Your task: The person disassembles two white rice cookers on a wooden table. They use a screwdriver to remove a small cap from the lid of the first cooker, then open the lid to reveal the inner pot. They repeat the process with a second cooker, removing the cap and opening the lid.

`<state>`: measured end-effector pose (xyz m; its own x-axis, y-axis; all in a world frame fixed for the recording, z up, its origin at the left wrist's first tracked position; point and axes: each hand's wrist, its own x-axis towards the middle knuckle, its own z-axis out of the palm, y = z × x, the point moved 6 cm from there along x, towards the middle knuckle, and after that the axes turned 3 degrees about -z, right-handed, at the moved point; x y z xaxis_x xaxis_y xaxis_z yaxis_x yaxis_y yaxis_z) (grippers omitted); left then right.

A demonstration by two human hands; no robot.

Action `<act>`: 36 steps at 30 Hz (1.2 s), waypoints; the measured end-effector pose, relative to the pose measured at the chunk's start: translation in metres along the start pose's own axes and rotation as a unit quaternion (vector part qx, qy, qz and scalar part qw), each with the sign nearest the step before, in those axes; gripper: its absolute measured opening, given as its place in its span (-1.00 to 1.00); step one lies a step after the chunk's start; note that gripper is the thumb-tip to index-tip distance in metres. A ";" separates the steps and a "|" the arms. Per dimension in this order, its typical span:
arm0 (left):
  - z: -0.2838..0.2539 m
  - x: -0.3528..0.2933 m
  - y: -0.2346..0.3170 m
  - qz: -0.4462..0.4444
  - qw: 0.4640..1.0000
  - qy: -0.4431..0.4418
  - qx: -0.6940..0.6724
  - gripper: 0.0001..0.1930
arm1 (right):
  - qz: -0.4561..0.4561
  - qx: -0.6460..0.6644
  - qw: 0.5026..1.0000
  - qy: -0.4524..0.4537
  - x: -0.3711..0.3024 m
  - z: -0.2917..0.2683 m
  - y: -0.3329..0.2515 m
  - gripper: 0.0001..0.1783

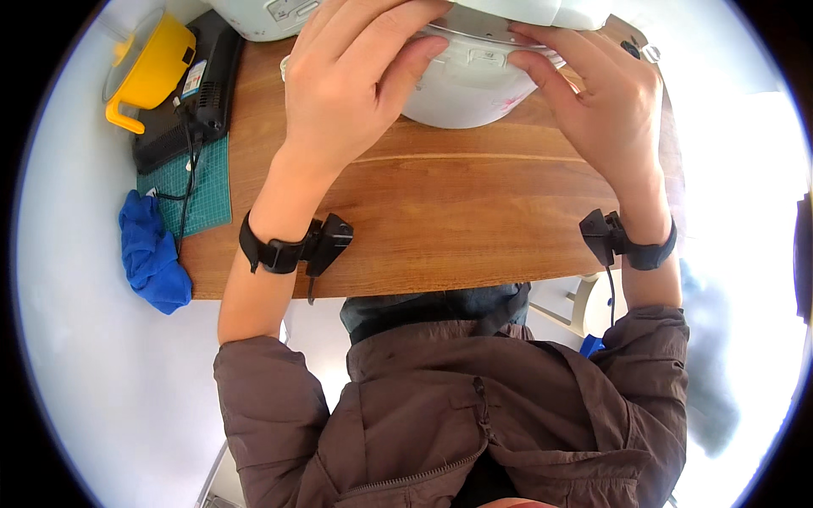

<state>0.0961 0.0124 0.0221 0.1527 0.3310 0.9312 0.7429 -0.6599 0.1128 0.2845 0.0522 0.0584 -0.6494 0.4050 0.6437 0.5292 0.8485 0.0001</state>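
Observation:
A white rice cooker (464,89) with a faint floral print stands at the far edge of the wooden table, cut off by the top of the picture. Its raised lid (542,10) shows above, and a thin round metal plate (483,24) lies between lid and body. At the plate's left edge, my left hand (360,72) is closed, thumb below and fingers above. Opposite it, my right hand (603,93) pinches the right edge between thumb and fingers. Whether the plate rests on the cooker or is lifted off it, I cannot tell.
To the left, a yellow pot (157,68) with a handle sits on a black device (212,93) with a cable. Below lie a green cutting mat (207,190) and a blue cloth (152,254) over the table edge. Another white appliance (262,17) stands behind.

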 end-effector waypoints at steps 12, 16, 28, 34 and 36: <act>0.008 -0.026 0.000 0.054 0.997 -0.014 0.060 -0.57 | -0.012 0.041 0.998 0.054 -0.003 0.006 0.011 -0.79; 0.010 -0.044 -0.019 -0.068 0.997 0.011 0.039 -0.23 | 0.036 0.046 0.998 0.038 -0.003 0.006 0.016 -0.78; 0.006 -0.026 -0.032 -0.005 0.978 0.210 0.022 -0.32 | 0.135 0.102 0.986 0.005 0.021 -0.010 0.016 -0.78; 0.001 0.042 -0.050 0.041 0.995 0.086 0.039 -0.35 | 0.159 0.317 0.934 0.034 0.034 -0.020 0.045 -0.78; -0.004 0.056 -0.047 0.008 1.000 0.019 0.004 -0.34 | 0.198 0.268 0.942 0.031 0.044 -0.032 0.033 -0.76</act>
<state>0.0672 0.0591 0.0703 0.1392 0.2939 0.9456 0.7455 -0.6596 0.0953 0.2907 0.0868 0.1118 -0.4175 0.7188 0.5560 0.3600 0.6926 -0.6251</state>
